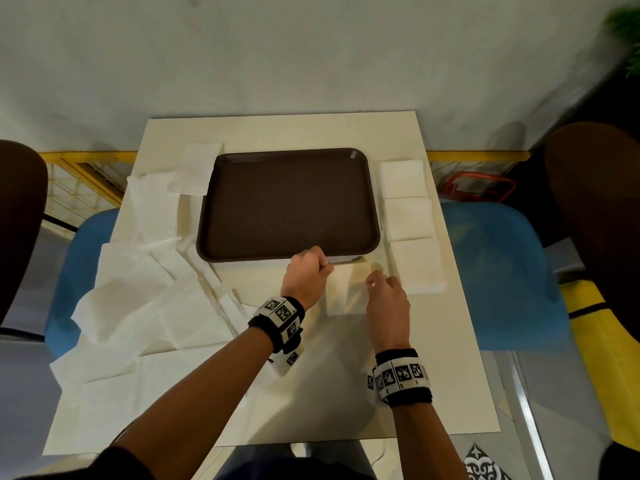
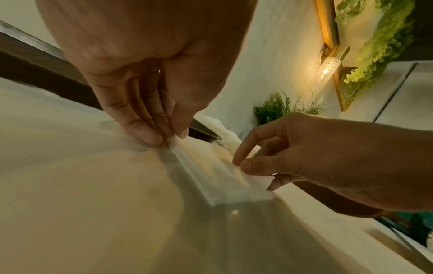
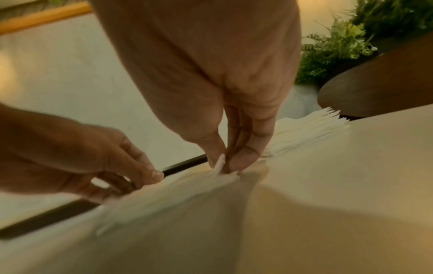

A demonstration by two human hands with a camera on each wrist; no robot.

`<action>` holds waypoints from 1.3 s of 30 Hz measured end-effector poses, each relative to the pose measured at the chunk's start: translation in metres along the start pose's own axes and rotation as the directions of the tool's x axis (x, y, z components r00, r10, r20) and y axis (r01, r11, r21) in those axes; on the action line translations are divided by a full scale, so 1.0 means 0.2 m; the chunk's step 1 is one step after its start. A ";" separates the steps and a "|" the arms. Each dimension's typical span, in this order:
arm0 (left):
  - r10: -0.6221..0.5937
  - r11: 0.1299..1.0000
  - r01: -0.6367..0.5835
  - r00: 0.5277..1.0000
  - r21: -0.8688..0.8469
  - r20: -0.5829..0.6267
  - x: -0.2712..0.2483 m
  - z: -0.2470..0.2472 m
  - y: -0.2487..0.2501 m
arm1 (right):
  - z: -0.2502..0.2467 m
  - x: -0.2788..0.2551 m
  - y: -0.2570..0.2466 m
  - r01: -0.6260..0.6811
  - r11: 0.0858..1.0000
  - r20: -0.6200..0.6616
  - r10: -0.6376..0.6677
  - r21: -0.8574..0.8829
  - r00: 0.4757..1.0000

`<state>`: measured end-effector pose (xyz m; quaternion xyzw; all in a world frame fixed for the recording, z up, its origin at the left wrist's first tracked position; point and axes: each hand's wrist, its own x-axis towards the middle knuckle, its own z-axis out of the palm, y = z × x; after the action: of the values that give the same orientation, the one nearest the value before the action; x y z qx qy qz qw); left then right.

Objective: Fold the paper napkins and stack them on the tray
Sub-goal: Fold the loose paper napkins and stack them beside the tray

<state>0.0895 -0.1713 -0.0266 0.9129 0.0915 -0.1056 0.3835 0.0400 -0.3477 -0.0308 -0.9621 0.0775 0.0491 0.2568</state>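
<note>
- The head view alone shows the whole layout: a dark brown tray point(image 1: 287, 202) sits on the pale table point(image 1: 311, 393), three folded napkin stacks point(image 1: 410, 216) line its right side, and loose unfolded napkins point(image 1: 145, 299) spread to its left.
- The napkin being folded point(image 1: 346, 289) lies on the table just in front of the tray's near edge, between the two hands.
- The left wrist view shows what the head view hides: the left hand point(image 2: 150, 96) points down, thumb and fingertips point(image 2: 150, 136) pressed together on the napkin's far left corner, lifting the edge.
- The right wrist view shows the right hand point(image 3: 234, 111) likewise pointing down, thumb and fingers closed on a raised tuft of the paper at its right side.
- Both forearms reach forward over the table, each wrist wearing a marked band point(image 1: 401, 374).
- The wrist views also catch green plants point(image 2: 271, 107) and a lit wall lamp point(image 2: 328, 68).
</note>
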 end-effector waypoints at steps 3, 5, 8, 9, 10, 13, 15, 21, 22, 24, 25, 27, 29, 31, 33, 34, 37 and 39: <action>0.040 0.999 -0.040 0.999 0.020 0.031 -0.03 -0.02 0.01 | 0.01 -0.04 -0.02 0.021 0.995 -0.022 -0.023 -0.099 0.999; 0.057 0.998 -0.058 0.998 0.016 0.029 -0.06 -0.06 0.01 | 0.00 -0.06 -0.04 0.012 0.993 -0.031 -0.016 -0.120 0.999; 0.078 0.996 -0.077 0.997 -0.032 0.012 -0.14 -0.14 0.00 | -0.05 -0.12 -0.12 -0.022 0.995 -0.100 0.013 -0.093 0.995; 0.087 0.995 -0.087 0.996 -0.049 0.005 -0.18 -0.18 -0.01 | -0.07 -0.15 -0.16 -0.026 0.997 -0.118 0.018 -0.069 0.993; 0.102 0.993 -0.102 0.995 -0.066 -0.004 -0.23 -0.23 -0.03 | -0.07 -0.19 -0.20 -0.020 0.999 -0.131 0.014 -0.045 0.991; 0.155 0.980 -0.158 0.987 -0.123 -0.037 -0.39 -0.39 -0.10 | -0.07 -0.34 -0.32 0.034 0.998 -0.151 -0.026 0.054 0.988; 0.181 0.975 -0.186 0.982 -0.121 -0.054 -0.52 -0.51 -0.19 | -0.04 -0.45 -0.41 0.068 0.989 -0.141 -0.050 0.131 0.989; 0.172 0.984 -0.174 0.982 -0.027 -0.071 -0.79 -0.78 -0.63 | 0.19 -0.73 -0.64 0.144 0.958 -0.030 -0.141 0.248 0.990; 0.172 0.985 -0.172 0.982 0.011 -0.073 -0.81 -0.81 -0.71 | 0.24 -0.76 -0.67 0.140 0.956 0.001 -0.145 0.257 0.989; 0.171 0.981 -0.164 0.984 0.103 -0.057 -0.86 -0.85 -0.86 | 0.32 -0.82 -0.72 0.125 0.962 0.051 -0.141 0.244 0.989; 0.167 0.975 -0.160 0.985 0.153 -0.036 -0.87 -0.86 -0.92 | 0.36 -0.84 -0.73 0.108 0.971 0.084 -0.128 0.211 0.988; 0.143 0.956 -0.145 0.989 0.257 0.025 -0.91 -0.87 -1.05 | 0.43 -0.90 -0.78 0.081 0.990 0.167 -0.099 0.114 0.981; 0.104 0.932 -0.130 0.990 0.338 0.093 -0.95 -0.86 -1.14 | 0.48 -0.96 -0.82 0.044 0.998 0.231 -0.052 0.041 0.972; 0.090 0.924 -0.124 0.990 0.363 0.110 -0.98 -0.85 -1.19 | 0.52 -0.99 -0.84 0.003 0.999 0.235 -0.012 0.039 0.972; 0.105 0.923 -0.133 0.990 0.362 0.096 -1.01 -0.83 -1.22 | 0.53 -1.00 -0.85 -0.003 0.999 0.196 -0.007 0.053 0.981; 0.111 0.923 -0.134 0.990 0.361 0.084 -1.02 -0.83 -1.23 | 0.53 -1.01 -0.85 -0.005 0.998 0.170 -0.006 0.064 0.985; 0.126 0.922 -0.142 0.990 0.361 0.066 -1.03 -0.82 -1.23 | 0.50 -1.01 -0.86 0.012 0.997 0.106 -0.021 0.081 0.994; 0.130 0.920 -0.146 0.989 0.365 0.068 -1.03 -0.82 -1.23 | 0.48 -1.01 -0.87 0.053 0.996 0.084 -0.059 0.069 0.995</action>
<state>-0.1496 0.0982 -0.0269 0.9703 -0.0027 -0.1131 0.2137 -0.1341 -0.1262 -0.0019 -0.9519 0.0408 0.0806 0.2929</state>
